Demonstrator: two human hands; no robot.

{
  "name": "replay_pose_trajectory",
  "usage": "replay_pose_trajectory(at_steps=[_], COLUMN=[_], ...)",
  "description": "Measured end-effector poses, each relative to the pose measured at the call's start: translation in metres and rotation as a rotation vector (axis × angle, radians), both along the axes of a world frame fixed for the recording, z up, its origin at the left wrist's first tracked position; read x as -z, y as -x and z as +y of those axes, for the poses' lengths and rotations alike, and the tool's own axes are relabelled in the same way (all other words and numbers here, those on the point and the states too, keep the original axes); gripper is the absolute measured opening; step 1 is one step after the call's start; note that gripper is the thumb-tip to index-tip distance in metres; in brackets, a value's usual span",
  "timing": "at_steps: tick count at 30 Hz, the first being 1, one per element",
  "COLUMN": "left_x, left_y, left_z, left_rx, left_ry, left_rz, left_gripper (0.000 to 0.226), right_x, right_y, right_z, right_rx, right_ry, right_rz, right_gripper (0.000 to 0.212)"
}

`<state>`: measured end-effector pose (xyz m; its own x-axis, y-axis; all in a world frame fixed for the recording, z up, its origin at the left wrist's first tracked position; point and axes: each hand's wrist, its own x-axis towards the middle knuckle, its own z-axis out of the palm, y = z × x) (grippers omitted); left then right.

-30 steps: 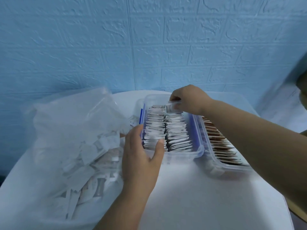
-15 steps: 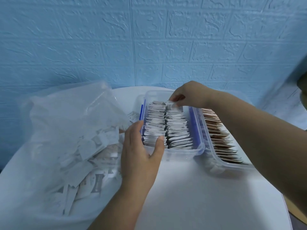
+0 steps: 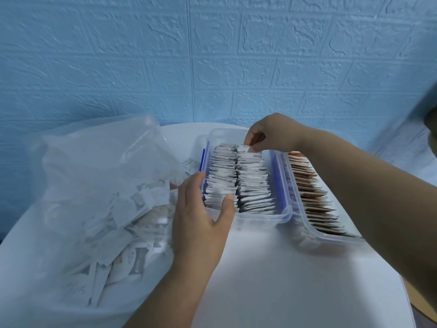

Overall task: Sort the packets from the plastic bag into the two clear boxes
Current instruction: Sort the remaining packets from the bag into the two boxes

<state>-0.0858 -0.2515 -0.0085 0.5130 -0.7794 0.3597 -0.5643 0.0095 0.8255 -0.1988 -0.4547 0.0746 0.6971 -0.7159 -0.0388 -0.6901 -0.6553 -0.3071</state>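
A clear box with blue side clips holds two rows of white packets. My left hand holds its near left corner, thumb against the front packets. My right hand is at the far end of the right row, fingertips pinching a white packet among the others. A second clear box on the right holds a row of brown packets, partly hidden by my right forearm. The clear plastic bag on the left contains several loose packets.
Everything sits on a round white table against a blue brick-pattern wall. One loose packet lies between the bag and the white-packet box. A dark object shows at the right edge of the view.
My right hand has lowered the white packet into the far end of the right row, and its fingers have lifted a little. My left hand stays on the box corner.
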Motion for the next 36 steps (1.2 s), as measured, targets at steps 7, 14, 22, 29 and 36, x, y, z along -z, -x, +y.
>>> replay_pose_trajectory(at_steps=[7,14,22,29,36], left_x=[0.001,0.002,-0.028,-0.023,0.023], left_y=[0.0,-0.002,-0.013,-0.059,-0.09], left_z=[0.001,-0.001,0.026,0.128,0.153], left_rx=[0.005,0.029,0.074,-0.072,-0.124], left_ry=[0.016,0.028,0.061,0.097,-0.211], left_rz=[-0.004,-0.031,-0.011,-0.107,-0.549], left_gripper=[0.066,0.067,0.028,0.022,0.042], right_x=[0.001,0.001,-0.018,0.02,0.093], right_y=[0.004,0.003,-0.007,-0.023,-0.036], right_z=[-0.002,0.002,0.065,0.194,0.221], right_rx=[0.007,0.004,-0.116,-0.441,-0.329], right_ry=[-0.075,-0.051,0.025,-0.121,0.122], right_rz=[-0.078,-0.089,-0.273,-0.453,-0.416], right_gripper=[0.011,0.015,0.015,0.015,0.033])
